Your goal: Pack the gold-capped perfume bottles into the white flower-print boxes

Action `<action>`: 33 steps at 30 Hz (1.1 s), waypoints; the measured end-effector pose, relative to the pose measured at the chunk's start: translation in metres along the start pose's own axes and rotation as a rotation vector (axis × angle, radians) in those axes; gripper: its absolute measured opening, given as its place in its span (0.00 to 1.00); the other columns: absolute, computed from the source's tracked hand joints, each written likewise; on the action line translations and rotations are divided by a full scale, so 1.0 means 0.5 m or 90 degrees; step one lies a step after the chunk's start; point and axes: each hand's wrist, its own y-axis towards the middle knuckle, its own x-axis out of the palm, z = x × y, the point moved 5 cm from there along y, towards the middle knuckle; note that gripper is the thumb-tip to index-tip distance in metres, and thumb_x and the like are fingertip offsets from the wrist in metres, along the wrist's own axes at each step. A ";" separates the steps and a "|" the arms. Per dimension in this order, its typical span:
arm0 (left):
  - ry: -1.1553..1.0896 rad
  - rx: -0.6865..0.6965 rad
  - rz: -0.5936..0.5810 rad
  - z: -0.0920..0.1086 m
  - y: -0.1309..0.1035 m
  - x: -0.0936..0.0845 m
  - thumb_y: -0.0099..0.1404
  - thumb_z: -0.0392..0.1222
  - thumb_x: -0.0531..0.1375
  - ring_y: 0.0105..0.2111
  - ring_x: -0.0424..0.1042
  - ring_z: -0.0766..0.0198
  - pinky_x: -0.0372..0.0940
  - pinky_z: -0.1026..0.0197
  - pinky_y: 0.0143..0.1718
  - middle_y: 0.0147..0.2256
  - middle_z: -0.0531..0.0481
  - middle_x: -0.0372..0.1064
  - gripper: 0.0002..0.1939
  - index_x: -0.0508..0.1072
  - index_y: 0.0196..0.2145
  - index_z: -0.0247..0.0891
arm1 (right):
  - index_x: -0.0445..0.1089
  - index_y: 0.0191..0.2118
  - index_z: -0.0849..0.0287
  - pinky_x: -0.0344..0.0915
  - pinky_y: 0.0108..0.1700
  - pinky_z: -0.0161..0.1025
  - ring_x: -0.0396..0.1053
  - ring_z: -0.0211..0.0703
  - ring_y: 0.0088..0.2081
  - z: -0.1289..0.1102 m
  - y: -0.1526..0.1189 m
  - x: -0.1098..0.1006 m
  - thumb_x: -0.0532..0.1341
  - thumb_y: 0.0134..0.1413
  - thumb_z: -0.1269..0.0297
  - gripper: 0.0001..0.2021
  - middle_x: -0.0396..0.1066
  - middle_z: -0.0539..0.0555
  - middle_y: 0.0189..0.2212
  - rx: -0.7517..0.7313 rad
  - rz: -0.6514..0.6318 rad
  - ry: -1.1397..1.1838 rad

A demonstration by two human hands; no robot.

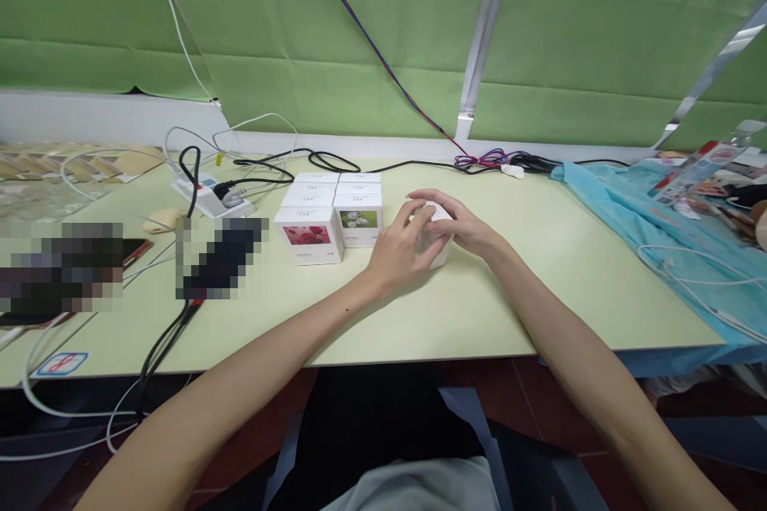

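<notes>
Both hands are around one small white box (442, 252) on the pale green table, right of the other boxes. My left hand (403, 246) has its fingers bent over the box's near left side. My right hand (459, 222) reaches over its top and right side, and the fingers of the two hands overlap. Much of the box is hidden by them. Just to the left stand several white boxes in two columns. The front left one (309, 236) shows a red flower picture; the front right one (359, 222) shows white flowers on green.
A power strip (209, 198) with cables lies behind left. Two blurred-out devices rest at the left, with a cord by the nearer one. Blue cloth (623, 207) covers the right side, with a plastic bottle (704, 168) on it. Black cables (413, 164) run along the back edge.
</notes>
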 end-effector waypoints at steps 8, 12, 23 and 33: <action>-0.023 -0.022 -0.024 -0.009 0.000 0.002 0.70 0.48 0.59 0.44 0.74 0.59 0.70 0.59 0.35 0.57 0.39 0.65 0.22 0.62 0.58 0.41 | 0.67 0.56 0.52 0.71 0.48 0.44 0.72 0.47 0.46 0.003 0.004 0.003 0.68 0.47 0.62 0.28 0.72 0.51 0.48 0.026 0.031 0.007; -0.020 -0.038 -0.037 -0.016 -0.003 0.004 0.71 0.49 0.58 0.46 0.73 0.57 0.69 0.59 0.34 0.57 0.39 0.65 0.24 0.59 0.60 0.41 | 0.68 0.54 0.53 0.69 0.53 0.47 0.68 0.51 0.54 -0.008 0.005 0.000 0.69 0.46 0.60 0.26 0.71 0.53 0.51 0.013 0.084 -0.056; -0.063 -0.065 -0.057 -0.032 0.002 0.000 0.73 0.44 0.55 0.58 0.66 0.51 0.71 0.48 0.50 0.60 0.37 0.61 0.23 0.55 0.62 0.42 | 0.66 0.53 0.54 0.70 0.49 0.46 0.70 0.49 0.47 0.008 0.015 -0.008 0.72 0.46 0.46 0.30 0.70 0.55 0.45 -0.010 0.186 -0.097; -0.042 -0.001 -0.001 -0.020 0.003 -0.008 0.67 0.34 0.55 0.61 0.62 0.50 0.67 0.43 0.56 0.59 0.35 0.57 0.27 0.54 0.62 0.42 | 0.65 0.59 0.52 0.64 0.61 0.50 0.69 0.52 0.55 -0.001 0.009 -0.004 0.73 0.45 0.49 0.36 0.66 0.58 0.59 -0.035 0.119 -0.142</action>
